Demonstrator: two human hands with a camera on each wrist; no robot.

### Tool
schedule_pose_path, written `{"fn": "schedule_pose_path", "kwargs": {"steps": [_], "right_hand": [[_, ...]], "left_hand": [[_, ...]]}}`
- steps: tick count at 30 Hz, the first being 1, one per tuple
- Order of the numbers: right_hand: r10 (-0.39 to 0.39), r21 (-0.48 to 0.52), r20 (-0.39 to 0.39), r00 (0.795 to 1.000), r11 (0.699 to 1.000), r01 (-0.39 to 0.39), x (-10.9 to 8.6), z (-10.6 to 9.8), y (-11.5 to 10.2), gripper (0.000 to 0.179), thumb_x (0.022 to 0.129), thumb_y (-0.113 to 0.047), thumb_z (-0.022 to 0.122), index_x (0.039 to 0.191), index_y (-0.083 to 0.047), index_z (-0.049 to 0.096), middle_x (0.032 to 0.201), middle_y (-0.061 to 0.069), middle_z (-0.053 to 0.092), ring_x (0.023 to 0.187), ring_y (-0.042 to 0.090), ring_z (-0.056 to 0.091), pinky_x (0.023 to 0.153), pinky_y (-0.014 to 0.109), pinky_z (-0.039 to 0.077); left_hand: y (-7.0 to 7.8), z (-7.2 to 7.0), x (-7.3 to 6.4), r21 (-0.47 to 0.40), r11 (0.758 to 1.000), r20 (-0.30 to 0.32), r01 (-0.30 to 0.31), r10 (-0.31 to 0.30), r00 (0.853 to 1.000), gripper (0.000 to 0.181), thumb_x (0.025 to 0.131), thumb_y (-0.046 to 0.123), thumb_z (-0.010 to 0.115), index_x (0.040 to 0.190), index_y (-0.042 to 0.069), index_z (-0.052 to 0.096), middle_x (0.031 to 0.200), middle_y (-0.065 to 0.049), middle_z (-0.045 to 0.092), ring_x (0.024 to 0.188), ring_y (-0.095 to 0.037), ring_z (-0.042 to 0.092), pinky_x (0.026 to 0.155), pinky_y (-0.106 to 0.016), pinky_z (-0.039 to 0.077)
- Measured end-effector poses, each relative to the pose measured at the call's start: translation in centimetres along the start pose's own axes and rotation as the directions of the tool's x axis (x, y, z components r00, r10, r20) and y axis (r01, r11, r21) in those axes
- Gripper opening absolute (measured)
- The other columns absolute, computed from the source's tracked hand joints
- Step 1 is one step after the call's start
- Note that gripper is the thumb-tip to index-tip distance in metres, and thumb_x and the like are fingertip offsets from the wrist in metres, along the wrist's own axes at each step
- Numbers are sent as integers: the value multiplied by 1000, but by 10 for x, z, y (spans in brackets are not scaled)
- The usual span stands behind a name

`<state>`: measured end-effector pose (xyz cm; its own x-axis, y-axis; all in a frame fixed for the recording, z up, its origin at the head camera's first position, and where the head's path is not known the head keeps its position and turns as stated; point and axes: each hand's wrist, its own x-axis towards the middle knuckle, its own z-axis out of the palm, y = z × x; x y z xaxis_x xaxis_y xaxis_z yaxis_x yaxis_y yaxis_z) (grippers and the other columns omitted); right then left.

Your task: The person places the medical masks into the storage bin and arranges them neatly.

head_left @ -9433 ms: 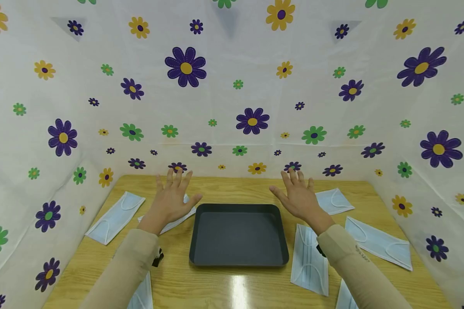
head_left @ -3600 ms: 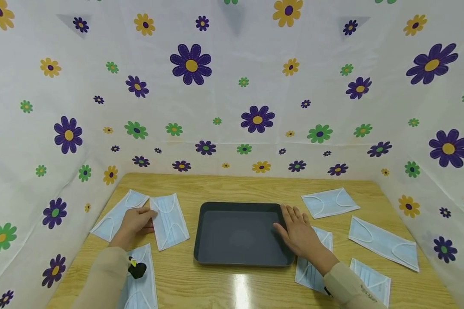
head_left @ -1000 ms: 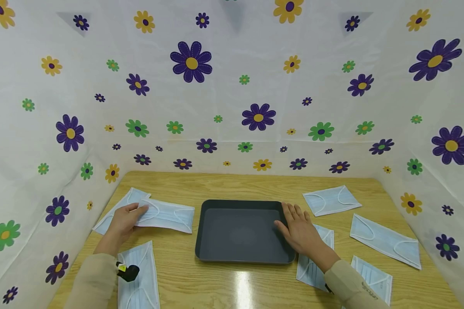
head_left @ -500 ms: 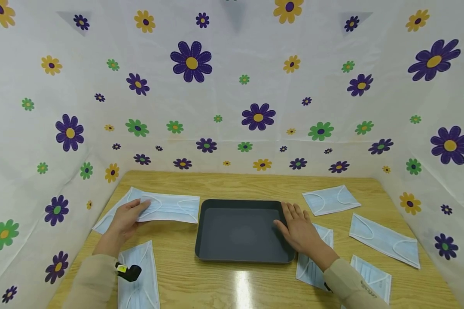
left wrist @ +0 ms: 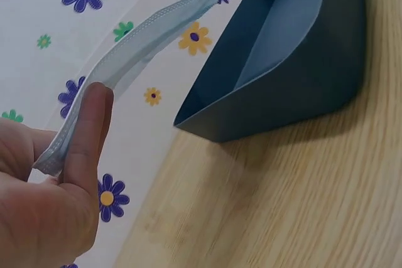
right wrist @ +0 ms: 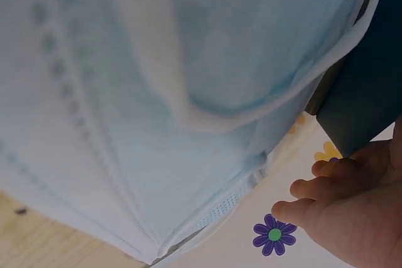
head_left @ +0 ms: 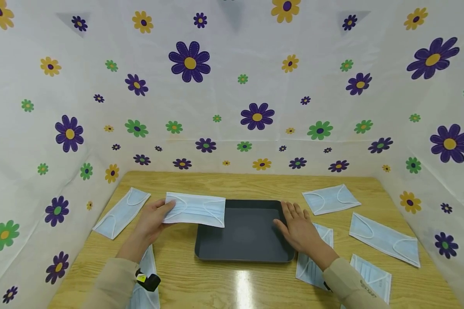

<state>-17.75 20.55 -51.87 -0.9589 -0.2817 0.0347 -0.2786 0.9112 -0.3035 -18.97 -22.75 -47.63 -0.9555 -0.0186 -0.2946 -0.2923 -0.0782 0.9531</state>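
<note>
Moved right since earlier: mask (head_left: 197,209), pinched in left hand (head_left: 151,221), overlapping tray (head_left: 251,240) at mid-frame. Keep level; brace tray with straight-fingered right hand (head_left: 299,231), gripping nothing.

Carried the pleated rectangular pale-blue fabric mask (head_left: 196,211) toward three o'clock in the left hand (head_left: 151,221), now hiding the ten-o'clock corner of the rectangular dark-grey tray (head_left: 247,240); uncovered the flat pale-blue mask (head_left: 121,212) at nine o'clock.
</note>
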Motion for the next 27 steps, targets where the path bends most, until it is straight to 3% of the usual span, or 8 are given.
{"fn": "schedule_pose_path", "kwargs": {"steps": [14,27], "right_hand": [[0,-5,-8,1000,1000,0,2,-1,-2,73,113,-44,44,164,5,27,166,32,34,155,57,26,121,77,20],[7,-18,10,1000,1000,-7,2,-6,-7,73,113,-48,43,165,1,27,168,29,32,156,57,24,121,78,17]], "left_hand": [[-17,35,-5,6,1000,3,-4,4,1000,51,109,14,58,151,-13,46,103,-4,73,83,-8,74,73,-26,63],[-19,48,-6,-10,1000,-6,0,0,1000,45,109,12,57,147,-10,52,100,-2,74,82,-9,74,71,-25,62]]}}
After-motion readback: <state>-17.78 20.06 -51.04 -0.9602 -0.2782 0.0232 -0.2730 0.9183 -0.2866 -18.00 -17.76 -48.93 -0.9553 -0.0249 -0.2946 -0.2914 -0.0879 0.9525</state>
